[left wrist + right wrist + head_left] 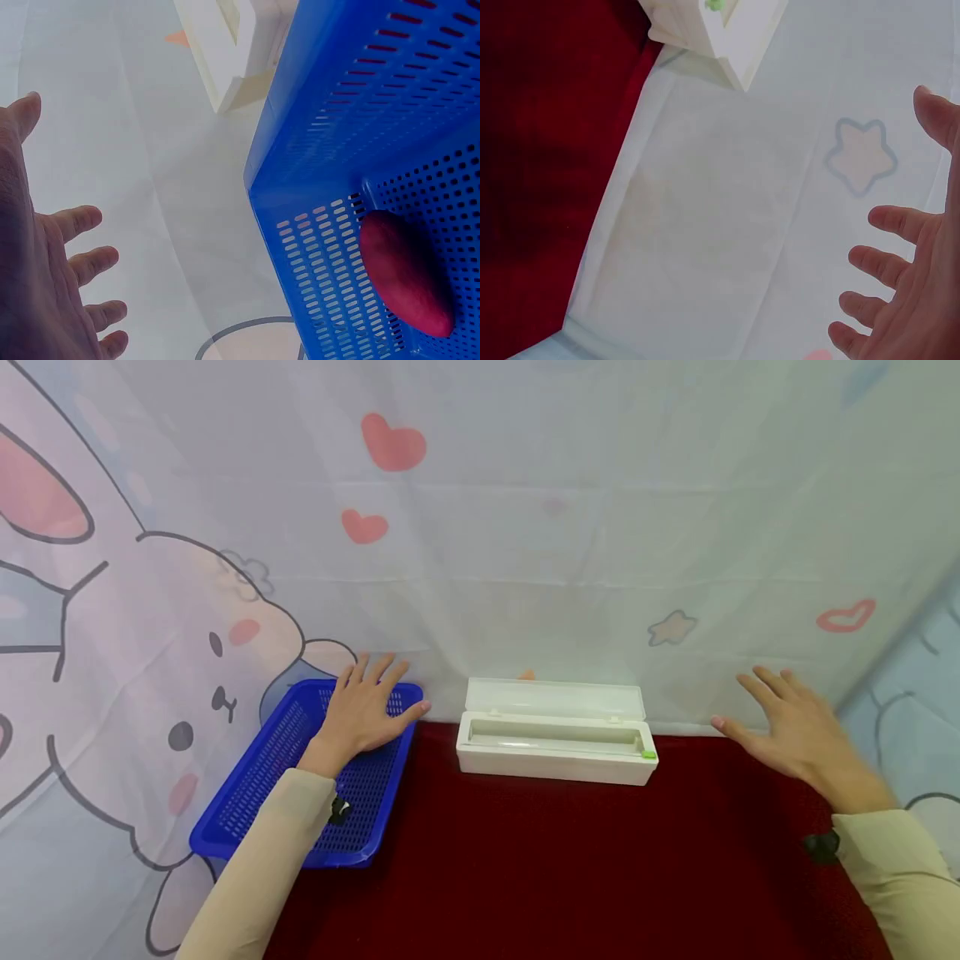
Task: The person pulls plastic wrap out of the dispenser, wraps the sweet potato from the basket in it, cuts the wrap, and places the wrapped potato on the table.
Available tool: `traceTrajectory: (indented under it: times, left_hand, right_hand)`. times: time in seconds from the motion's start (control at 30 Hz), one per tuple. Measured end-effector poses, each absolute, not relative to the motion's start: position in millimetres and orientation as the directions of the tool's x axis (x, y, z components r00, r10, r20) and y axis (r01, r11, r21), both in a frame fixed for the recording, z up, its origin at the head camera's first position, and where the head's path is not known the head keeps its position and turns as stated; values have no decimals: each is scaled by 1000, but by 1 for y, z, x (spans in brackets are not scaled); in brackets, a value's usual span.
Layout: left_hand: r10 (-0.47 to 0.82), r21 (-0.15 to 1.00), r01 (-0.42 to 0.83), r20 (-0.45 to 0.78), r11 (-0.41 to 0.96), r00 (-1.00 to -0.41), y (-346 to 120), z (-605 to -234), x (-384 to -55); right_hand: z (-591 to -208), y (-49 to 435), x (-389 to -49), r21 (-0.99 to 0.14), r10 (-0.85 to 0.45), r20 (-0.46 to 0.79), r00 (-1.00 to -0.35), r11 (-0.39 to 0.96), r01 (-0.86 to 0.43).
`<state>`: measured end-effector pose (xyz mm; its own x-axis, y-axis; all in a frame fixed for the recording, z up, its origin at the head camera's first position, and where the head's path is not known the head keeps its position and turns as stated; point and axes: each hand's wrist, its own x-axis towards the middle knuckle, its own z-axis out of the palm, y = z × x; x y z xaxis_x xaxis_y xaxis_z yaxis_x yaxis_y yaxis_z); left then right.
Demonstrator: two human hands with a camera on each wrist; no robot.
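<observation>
My left hand hovers over the blue plastic basket with its fingers spread, holding nothing. Inside that basket, the left wrist view shows a reddish, elongated thing like a sweet potato; in the head view my hand and arm hide it. On the right, my right hand is held up above the cloth, fingers apart and nothing in them. Between the hands stands a long white box with its lid raised at the back. A small green piece sits at the box's right end.
A dark red cloth covers the table under the basket and box. Behind them hangs a pale curtain printed with hearts, a star and a rabbit. It also runs along the left and right sides.
</observation>
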<state>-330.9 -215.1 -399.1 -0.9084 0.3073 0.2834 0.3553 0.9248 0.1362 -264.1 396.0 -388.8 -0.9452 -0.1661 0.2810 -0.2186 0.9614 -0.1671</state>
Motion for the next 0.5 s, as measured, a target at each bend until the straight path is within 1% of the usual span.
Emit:
traceTrajectory:
  times: [0.5]
  left_hand:
    - [334, 142, 390, 305, 910, -892, -202, -407, -331]
  right_hand:
    - [-394, 380, -262, -174, -202, 358, -912, 945, -278]
